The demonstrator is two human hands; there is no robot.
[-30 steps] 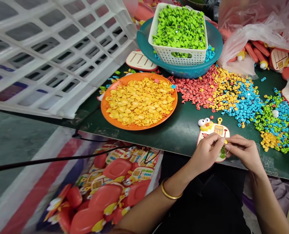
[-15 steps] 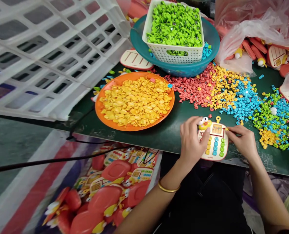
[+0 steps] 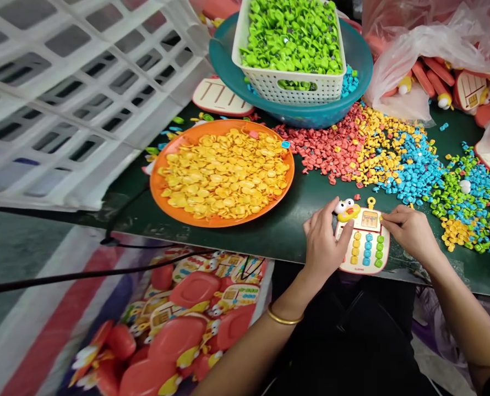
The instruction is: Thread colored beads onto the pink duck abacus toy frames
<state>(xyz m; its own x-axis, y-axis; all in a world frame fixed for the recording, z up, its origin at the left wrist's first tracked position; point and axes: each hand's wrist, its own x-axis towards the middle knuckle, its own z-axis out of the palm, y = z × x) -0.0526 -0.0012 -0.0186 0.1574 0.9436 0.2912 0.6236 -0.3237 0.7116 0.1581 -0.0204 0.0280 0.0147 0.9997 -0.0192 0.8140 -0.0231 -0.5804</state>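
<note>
A cream-coloured toy panel with a red rim (image 3: 363,264) lies at the table's front edge, face up. Yellow, blue and green buttons stand in columns on it, and a duck head with bulging eyes (image 3: 347,209) is at its upper left corner. My left hand (image 3: 324,242) grips the panel's left side, thumb on its face, covering part of that side. At the upper right of the panel, beside its small picture window (image 3: 369,220), the fingers of my right hand (image 3: 410,230) pinch what looks like a small yellow piece, mostly hidden by the fingertips.
An orange plate (image 3: 157,190) of yellow pieces stands left of my hands. Behind are a white basket (image 3: 286,82) of green pieces in a teal basin (image 3: 228,52) and heaps of red pieces (image 3: 331,148) and blue pieces (image 3: 420,170). A white crate (image 3: 116,129) leans at left.
My right fingertips have shifted slightly left, closer over the panel's upper right part. My left hand keeps its hold on the panel. The view has shifted a little.
</note>
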